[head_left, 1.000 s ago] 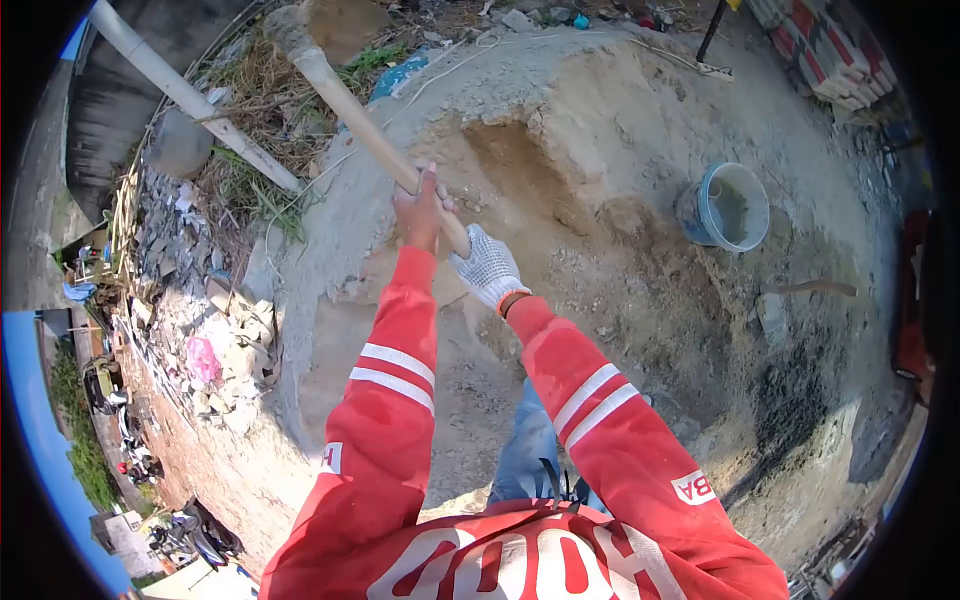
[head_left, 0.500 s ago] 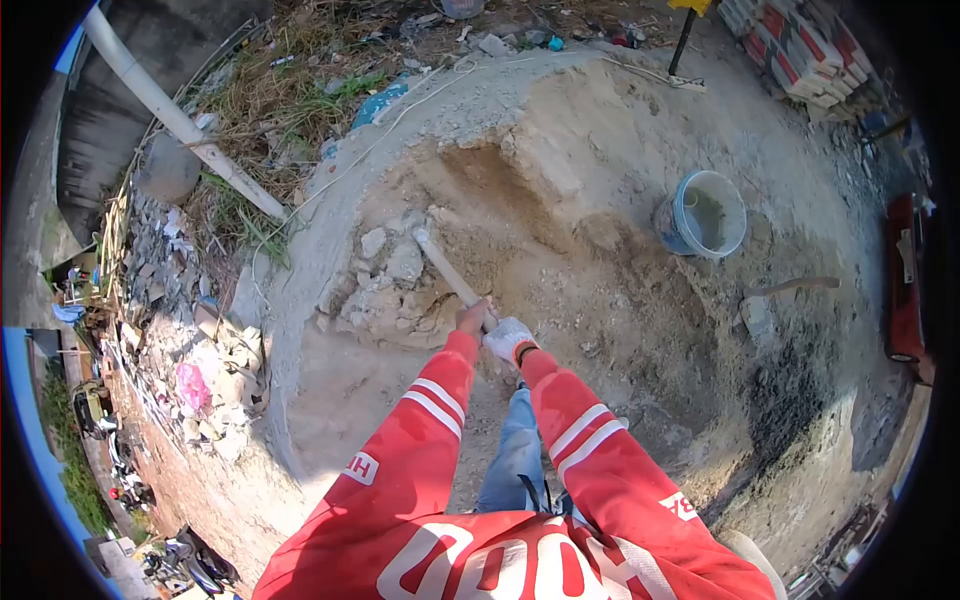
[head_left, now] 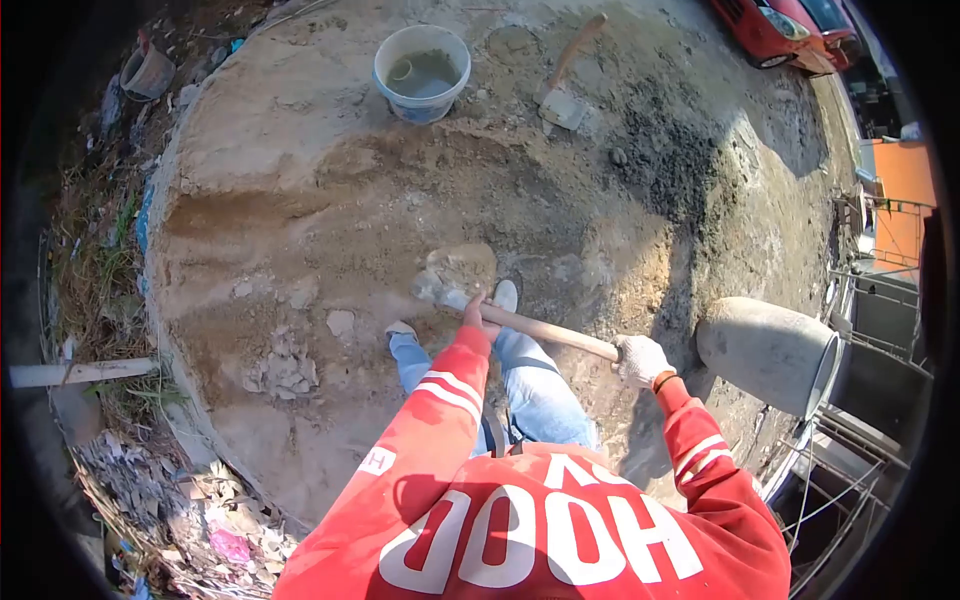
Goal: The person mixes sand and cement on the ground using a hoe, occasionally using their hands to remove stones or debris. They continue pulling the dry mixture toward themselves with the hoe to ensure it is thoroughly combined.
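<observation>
A long wooden handle (head_left: 555, 333) slants across in front of the body, held by both hands. My left hand (head_left: 480, 314), bare, is wrapped round it near the metal head, a shovel or hoe blade (head_left: 436, 280) that carries a clump of sandy material (head_left: 466, 266). My right hand (head_left: 643, 361), in a pale glove, grips the far end of the handle. The blade is just above or on the sandy ground, beside the shoes; which, I cannot tell.
A bucket of grey liquid (head_left: 422, 75) stands ahead, a second tool (head_left: 566, 107) lying to its right. A large grey drum (head_left: 765, 350) is at the right near metal frames. Another bucket (head_left: 147, 73), a pole (head_left: 85, 372) and rubble line the left; a red car (head_left: 785, 30) stands far right.
The view has swung right. Both hands have moved the tool away from the lumpy heap, close to the feet. My right hand has gone from beside my left hand to the handle's end.
</observation>
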The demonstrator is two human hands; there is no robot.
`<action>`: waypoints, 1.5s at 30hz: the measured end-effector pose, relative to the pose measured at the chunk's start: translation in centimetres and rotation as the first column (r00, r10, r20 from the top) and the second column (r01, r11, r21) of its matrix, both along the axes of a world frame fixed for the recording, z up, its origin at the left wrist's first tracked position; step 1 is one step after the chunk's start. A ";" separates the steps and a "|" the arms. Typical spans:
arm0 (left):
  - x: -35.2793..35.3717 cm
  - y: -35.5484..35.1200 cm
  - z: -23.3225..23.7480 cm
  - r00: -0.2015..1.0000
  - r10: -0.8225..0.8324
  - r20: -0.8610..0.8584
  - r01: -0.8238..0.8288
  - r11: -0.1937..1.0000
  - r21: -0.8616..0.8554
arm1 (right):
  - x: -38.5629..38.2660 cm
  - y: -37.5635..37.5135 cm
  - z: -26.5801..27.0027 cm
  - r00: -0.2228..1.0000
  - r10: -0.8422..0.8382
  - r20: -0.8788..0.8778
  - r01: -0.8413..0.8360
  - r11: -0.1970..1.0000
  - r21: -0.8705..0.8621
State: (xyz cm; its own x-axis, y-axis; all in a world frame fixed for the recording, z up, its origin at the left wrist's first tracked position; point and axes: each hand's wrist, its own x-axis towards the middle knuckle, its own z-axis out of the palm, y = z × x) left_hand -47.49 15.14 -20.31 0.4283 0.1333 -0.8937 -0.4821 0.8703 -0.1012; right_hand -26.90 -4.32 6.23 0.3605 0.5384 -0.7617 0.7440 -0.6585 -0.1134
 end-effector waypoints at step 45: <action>-40.6 31.3 4.9 0.639 0.370 -0.674 -0.044 0.893 0.448 | -50.1 50.1 -12.2 0.717 0.580 -0.387 -0.501 0.815 0.292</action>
